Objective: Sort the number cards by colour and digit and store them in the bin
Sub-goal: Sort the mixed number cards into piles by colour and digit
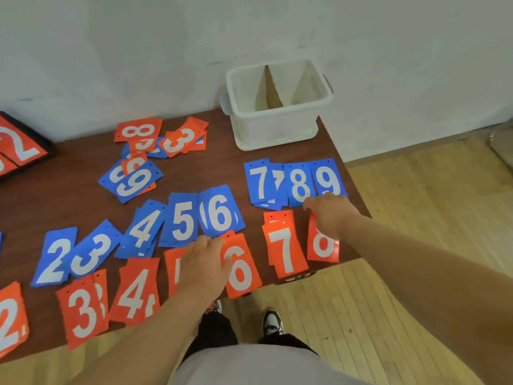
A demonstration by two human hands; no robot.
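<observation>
Left hand: the left hand [205, 262] lies palm down with its fingers relaxed on the orange 5 pile [171, 269], its edge touching the orange 6 pile [243, 269]; it grasps nothing.
Right hand: the right hand [330, 215] is knuckles up over the top of the orange 8 card [323, 247], just below the blue 9 card [327, 177]; whether it pinches the card cannot be told.
Blue row: piles run from blue 2 [57, 257] at the left to the blue 9 card at the right.
Orange row: nearer the table's front edge, from orange 2 [11, 320] to the orange 8 card.
Unsorted heap: mixed cards [138, 162] lie at the back left of the table [208, 168].
Bin: the white bin [277, 126] stands at the back right corner with cardboard dividers [270, 90] inside; no cards show in it.
</observation>
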